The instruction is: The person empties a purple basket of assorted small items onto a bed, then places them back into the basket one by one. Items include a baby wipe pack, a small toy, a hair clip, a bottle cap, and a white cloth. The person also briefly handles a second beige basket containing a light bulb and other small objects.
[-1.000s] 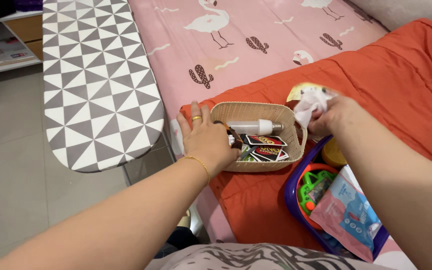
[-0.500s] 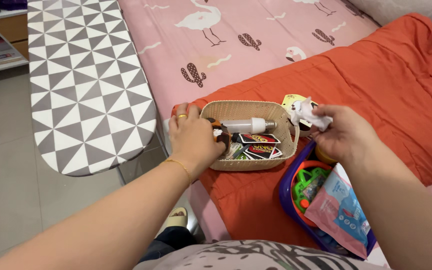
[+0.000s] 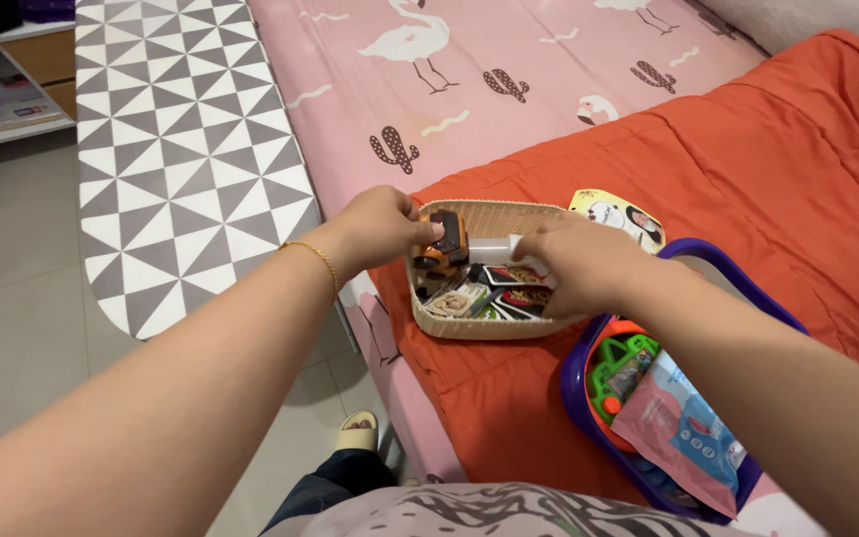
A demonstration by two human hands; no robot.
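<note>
My left hand (image 3: 375, 227) grips a small orange and black toy car (image 3: 446, 240) just above the left end of a beige woven basket (image 3: 479, 329). My right hand (image 3: 577, 267) reaches into the basket from the right, fingers curled down over the end of a white light bulb (image 3: 492, 248). Whether it grips the bulb is hidden. Playing cards (image 3: 509, 299) lie in the basket's bottom. The basket stands on an orange blanket (image 3: 777, 159).
A yellow card packet (image 3: 613, 211) lies behind the basket. A purple tub (image 3: 718, 264) at the right holds a green toy (image 3: 616, 373) and a pink and blue pouch (image 3: 683, 428). A triangle-patterned ironing board (image 3: 191, 149) stands left of the bed. A slipper (image 3: 355, 435) lies on the floor.
My left hand has lifted the toy car out of the basket. My right hand moved left into the basket, and the white crumpled tissue it held is out of sight.
</note>
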